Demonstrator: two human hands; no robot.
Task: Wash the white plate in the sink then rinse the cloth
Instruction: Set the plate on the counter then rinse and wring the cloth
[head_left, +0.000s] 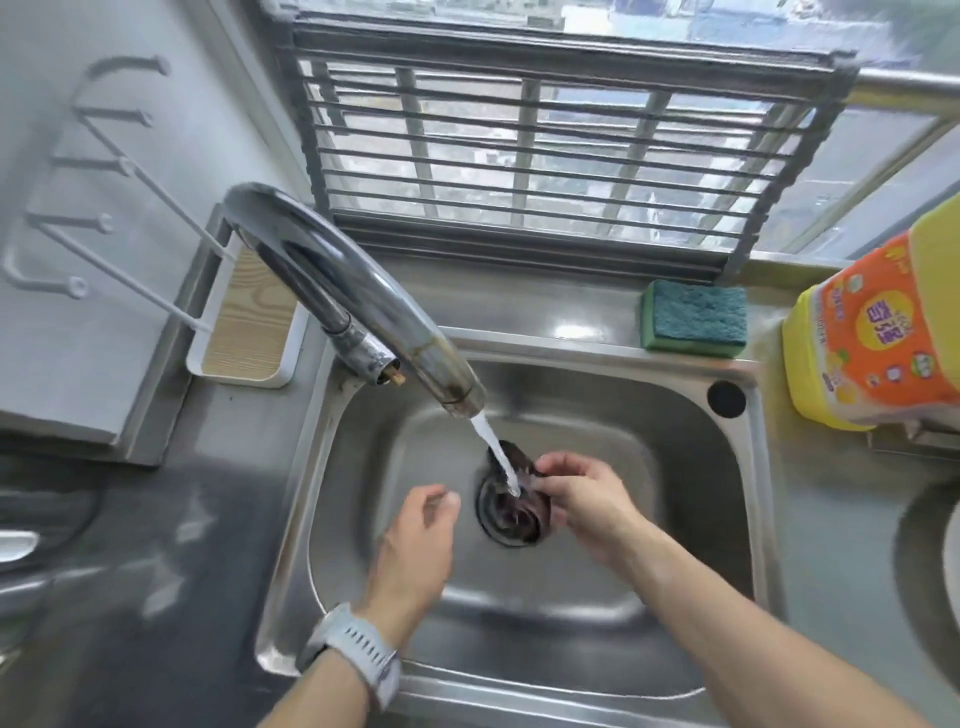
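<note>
Dark, wet cloth (514, 483) is hanging pinched in the right hand (587, 499) fingertips under the tap (363, 306) stream, while the left hand (415, 545) is hovering beside it, loosely open, holding nothing.

Daylight from the window (545, 145); motion blur throughout; wide-angle bending at edges.

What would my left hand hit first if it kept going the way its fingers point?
Probably the dark cloth held by the right hand under the water stream, though depth is unclear.
</note>
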